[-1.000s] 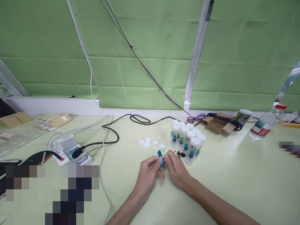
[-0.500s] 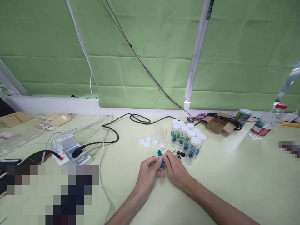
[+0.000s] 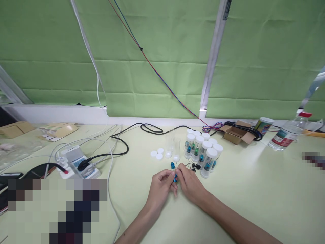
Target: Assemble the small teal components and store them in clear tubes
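Note:
Low over the table, my left hand is closed with its fingertips around a small shiny blue metal part. My right hand pinches at the upper end of that part; whatever its fingertips grip is hidden. Just beyond the fingers, a second blue metal part rests on the table. Small black pieces lie beside my right hand, with thin metal pins near them. Clear uncapped tubes stand behind, and loose white caps lie left of these.
Several white-capped tubes with blue or green parts inside stand at right. Farther back are an open cardboard box, a can and a water bottle. At left, a power strip sits among cables; a white cable runs toward the front.
Almost nothing differs. Both hands stay together around the blue metal part, with at most a very slight shift of the fingers.

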The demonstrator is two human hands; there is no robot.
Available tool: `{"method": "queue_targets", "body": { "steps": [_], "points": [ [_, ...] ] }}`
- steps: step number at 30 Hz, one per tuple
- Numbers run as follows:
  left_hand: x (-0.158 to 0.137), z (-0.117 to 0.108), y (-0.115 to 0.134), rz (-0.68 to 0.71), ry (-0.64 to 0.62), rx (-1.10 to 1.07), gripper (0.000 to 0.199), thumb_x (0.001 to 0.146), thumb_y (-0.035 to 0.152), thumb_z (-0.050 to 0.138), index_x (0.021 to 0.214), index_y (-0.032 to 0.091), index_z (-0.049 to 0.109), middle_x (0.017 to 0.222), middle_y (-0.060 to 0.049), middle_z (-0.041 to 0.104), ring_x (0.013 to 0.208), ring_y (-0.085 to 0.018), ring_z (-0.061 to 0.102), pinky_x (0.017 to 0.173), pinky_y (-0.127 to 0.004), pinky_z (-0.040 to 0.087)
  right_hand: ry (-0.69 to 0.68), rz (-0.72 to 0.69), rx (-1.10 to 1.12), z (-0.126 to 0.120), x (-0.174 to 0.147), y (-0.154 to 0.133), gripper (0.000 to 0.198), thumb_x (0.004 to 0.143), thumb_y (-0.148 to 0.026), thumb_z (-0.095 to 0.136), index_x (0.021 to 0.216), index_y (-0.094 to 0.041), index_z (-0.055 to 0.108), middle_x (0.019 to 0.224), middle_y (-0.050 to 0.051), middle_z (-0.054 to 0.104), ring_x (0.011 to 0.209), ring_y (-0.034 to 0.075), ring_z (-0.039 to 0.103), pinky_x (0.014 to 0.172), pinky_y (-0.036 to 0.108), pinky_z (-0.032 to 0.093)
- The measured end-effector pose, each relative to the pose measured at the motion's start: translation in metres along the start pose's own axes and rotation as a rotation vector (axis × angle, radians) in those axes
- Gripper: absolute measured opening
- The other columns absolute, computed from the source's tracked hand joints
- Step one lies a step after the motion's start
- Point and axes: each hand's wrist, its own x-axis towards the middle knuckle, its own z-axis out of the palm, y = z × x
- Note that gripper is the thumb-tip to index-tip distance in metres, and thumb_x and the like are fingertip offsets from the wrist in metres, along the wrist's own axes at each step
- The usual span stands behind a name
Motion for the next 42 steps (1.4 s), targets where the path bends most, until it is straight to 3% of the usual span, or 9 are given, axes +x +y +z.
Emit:
{"method": "queue_targets", "body": {
  "steps": [16,30,42],
  "points": [
    [0.0018,-0.0007,-0.0037,0.004,-0.017,0.071,0.042,0.073,0.055,0.067,0.066,0.014,0.063,0.046,0.0,0.056,0.036,-0.011,0.052,0.039,-0.021,0.043,-0.024,0.041,-0.047,-0.0002,-0.0005,-0.0037,0.023,0.101,-0.031,0.026,0.081,-0.024,0.034,0.066,-0.002,0.052,0.056,0.017,0.052,0.054,0.026,0.033],
    [0.0028,-0.0012,-0.0042,-0.057,-0.01,0.018,0.041,0.073,0.053,0.069,0.074,0.011,0.068,0.048,0.0,0.057,0.039,-0.011,0.052,0.041,-0.022,0.044,-0.014,0.078,0.037,0.0001,0.0002,-0.0056,0.023,0.1,-0.033,0.027,0.08,-0.024,0.034,0.066,-0.002,0.053,0.059,0.017,0.057,0.054,0.025,0.035],
    [0.0034,-0.0016,-0.0012,-0.085,0.026,-0.133,0.035,0.07,0.044,0.075,0.079,0.01,0.072,0.07,-0.004,0.061,0.051,-0.009,0.053,0.045,-0.02,0.046,0.068,0.058,0.088,-0.0009,-0.001,-0.003,0.022,0.101,-0.032,0.027,0.082,-0.024,0.034,0.069,-0.003,0.047,0.06,0.016,0.048,0.058,0.026,0.035]
  ]
}}
